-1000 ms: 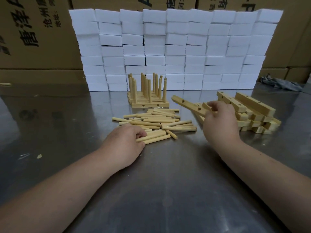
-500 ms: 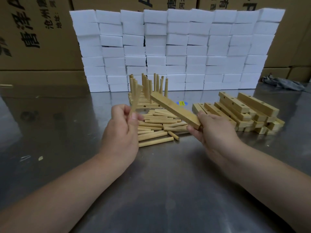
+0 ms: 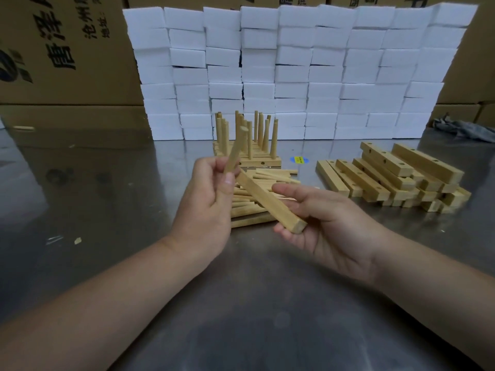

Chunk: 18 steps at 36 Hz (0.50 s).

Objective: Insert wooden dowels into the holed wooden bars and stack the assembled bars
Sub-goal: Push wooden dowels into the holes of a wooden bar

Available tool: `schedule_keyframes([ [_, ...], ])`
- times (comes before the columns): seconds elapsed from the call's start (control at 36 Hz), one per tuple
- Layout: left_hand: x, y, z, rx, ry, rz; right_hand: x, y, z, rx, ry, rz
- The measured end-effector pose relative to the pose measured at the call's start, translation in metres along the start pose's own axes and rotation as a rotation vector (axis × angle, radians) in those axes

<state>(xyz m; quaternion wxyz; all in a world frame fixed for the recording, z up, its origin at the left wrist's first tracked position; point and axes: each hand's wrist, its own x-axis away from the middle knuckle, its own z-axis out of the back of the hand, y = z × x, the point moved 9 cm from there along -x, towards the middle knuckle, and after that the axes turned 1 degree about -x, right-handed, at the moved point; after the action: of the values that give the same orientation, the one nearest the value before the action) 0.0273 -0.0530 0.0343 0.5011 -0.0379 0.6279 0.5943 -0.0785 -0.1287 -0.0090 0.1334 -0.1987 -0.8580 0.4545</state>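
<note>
Here, dowel [image 3: 236,149] pinched in left hand [image 3: 205,207], bar [image 3: 270,200] in right hand [image 3: 325,223]

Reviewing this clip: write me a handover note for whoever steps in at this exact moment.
Left hand pinches one dowel, tilted, its lower end at the far end of the bar that the right hand holds above the table. Whether it has entered a hole is hidden.
Loose dowels lie in a pile behind the hands; empty bars are piled to the right.
Done: a stack of dowelled bars stands at the back.
Left: seat this dowel, fill the bar, stack it, then work through the rest.
</note>
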Motion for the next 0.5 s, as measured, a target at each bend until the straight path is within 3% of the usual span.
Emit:
schedule_keyframes([
  [0.08,0.0,-0.002,0.012,-0.103,0.116,0.016,-0.001,-0.004,0.0,-0.047,-0.004,0.012],
  [0.17,-0.006,-0.019,0.025,-0.062,0.213,0.175,-0.002,-0.001,-0.004,-0.064,-0.096,-0.036],
  [0.28,-0.005,-0.024,0.014,0.04,0.135,0.249,0.001,0.011,-0.008,0.076,-0.206,-0.122],
  [0.42,0.001,-0.011,-0.002,-0.011,-0.031,0.138,0.003,0.022,-0.009,0.315,-0.23,-0.128],
  [0.5,0.002,-0.003,-0.002,-0.069,-0.027,0.082,0.001,0.019,-0.006,0.361,-0.176,-0.052],
])
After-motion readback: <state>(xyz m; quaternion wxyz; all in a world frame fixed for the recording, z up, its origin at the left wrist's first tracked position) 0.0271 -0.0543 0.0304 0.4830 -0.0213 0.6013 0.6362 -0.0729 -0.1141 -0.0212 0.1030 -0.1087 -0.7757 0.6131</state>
